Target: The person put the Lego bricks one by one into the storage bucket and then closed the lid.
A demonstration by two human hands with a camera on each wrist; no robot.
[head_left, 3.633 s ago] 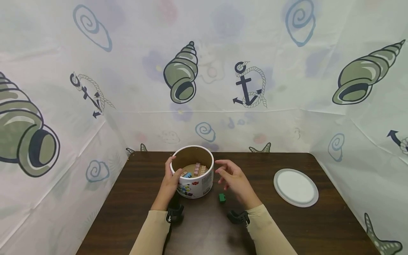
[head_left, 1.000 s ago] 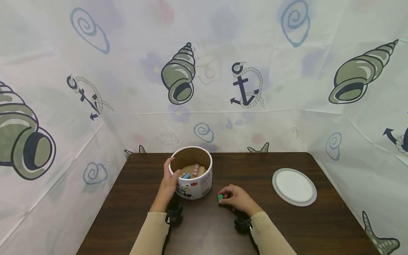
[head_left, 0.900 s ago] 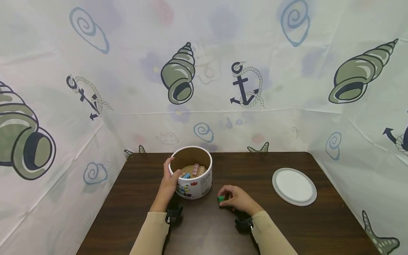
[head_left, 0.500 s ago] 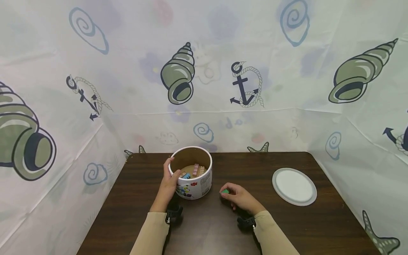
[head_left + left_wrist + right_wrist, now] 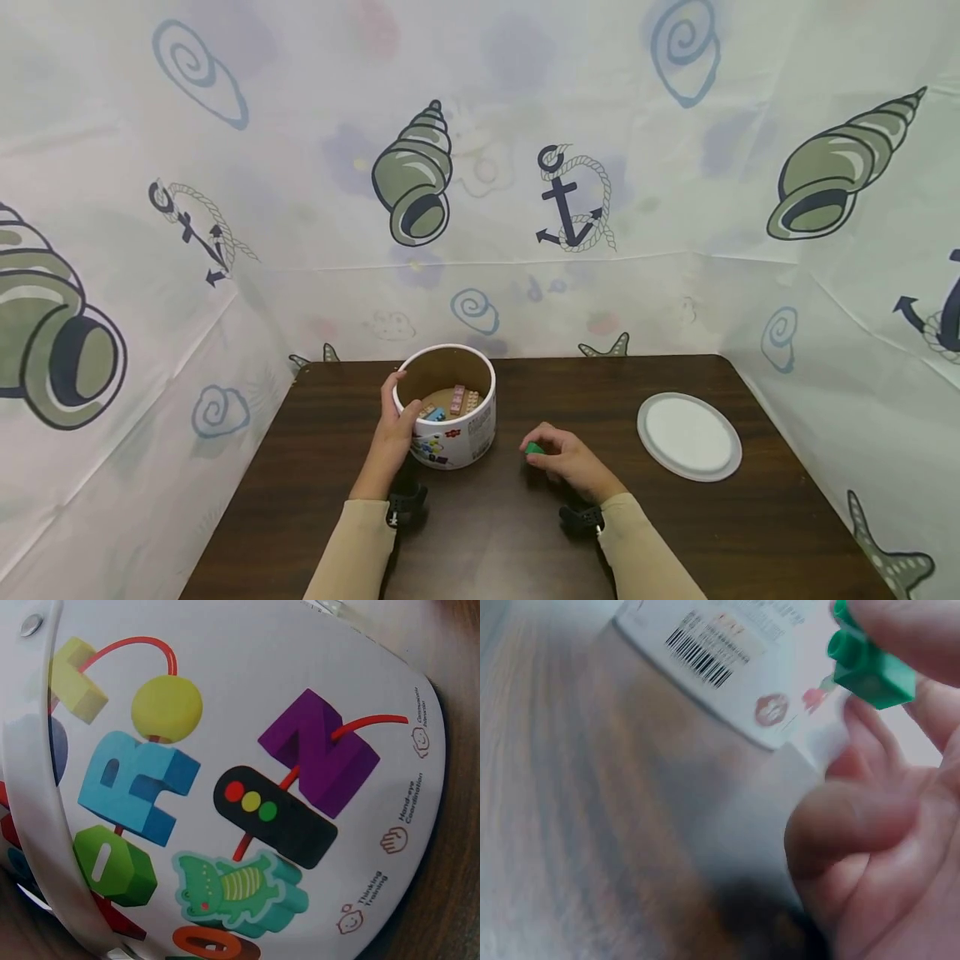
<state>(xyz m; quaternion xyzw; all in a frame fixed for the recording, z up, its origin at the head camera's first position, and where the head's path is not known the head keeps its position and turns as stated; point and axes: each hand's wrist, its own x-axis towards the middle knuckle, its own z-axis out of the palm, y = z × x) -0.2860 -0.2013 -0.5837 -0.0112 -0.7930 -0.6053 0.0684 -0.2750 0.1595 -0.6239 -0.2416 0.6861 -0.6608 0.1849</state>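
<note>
A white round tub [image 5: 471,433] with printed sides stands on the table, and a few toy bricks [image 5: 457,400] in pink, tan and blue lie on its bottom. My left hand [image 5: 393,433] grips the tub's near left side, thumb over the rim and fingers on the outside. To the right of the tub, my right hand [image 5: 566,458] pinches a small green toy brick [image 5: 874,673] between thumb and fingers, low over the table. In the right wrist view the brick's studs show. The left wrist view is filled by the tub's printed wall [image 5: 225,787].
A white round lid [image 5: 690,437] lies on the dark wooden table [image 5: 750,533] at the right. A patterned cloth [image 5: 510,283] rises behind the table and along both sides.
My right hand came down from beside the tub's rim, took hold of the green brick, and lifted it slightly, shifting right. The left hand keeps its grip on the tub.
</note>
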